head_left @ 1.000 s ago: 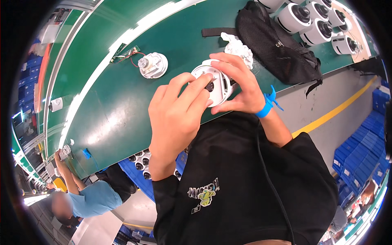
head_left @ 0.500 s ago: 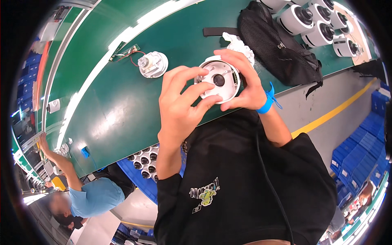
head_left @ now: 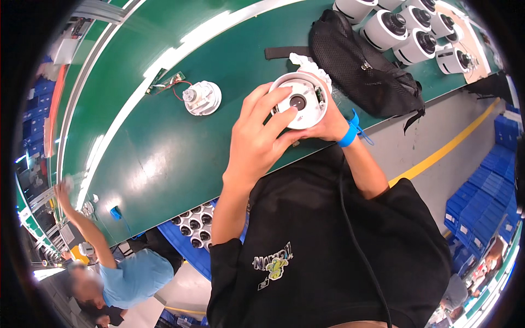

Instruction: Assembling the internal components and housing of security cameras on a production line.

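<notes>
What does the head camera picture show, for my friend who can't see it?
A person's left hand and right hand hold a round white camera housing over a green conveyor belt. A black mesh bag and more white housings lie beyond.

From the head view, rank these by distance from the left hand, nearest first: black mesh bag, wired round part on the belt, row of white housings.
1. Wired round part, to the left hand's left on the green belt.
2. Black mesh bag, to its right.
3. Row of white housings, beyond the bag, top right.

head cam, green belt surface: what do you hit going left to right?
Small blue clip → white round part with red wires → white housing held in both hands → black mesh bag → row of white housings.
</notes>
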A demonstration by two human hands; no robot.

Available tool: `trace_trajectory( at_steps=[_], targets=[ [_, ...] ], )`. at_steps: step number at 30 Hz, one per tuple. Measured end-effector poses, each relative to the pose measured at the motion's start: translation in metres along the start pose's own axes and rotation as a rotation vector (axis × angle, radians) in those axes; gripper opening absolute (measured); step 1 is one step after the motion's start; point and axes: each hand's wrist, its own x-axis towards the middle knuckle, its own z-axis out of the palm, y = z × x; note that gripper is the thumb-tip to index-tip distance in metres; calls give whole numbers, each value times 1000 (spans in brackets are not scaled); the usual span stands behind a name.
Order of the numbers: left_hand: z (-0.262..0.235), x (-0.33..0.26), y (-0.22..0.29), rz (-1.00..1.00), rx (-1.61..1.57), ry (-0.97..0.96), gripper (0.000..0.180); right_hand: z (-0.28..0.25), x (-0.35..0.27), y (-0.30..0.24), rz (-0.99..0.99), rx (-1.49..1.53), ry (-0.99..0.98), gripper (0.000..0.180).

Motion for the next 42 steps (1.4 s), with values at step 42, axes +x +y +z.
trace_trajectory(
  at_steps=[42],
  targets=[
    [59,-46,-6,-173,-429,308,41,-87,-92,-135,-123,-677,305,92]
  ],
)
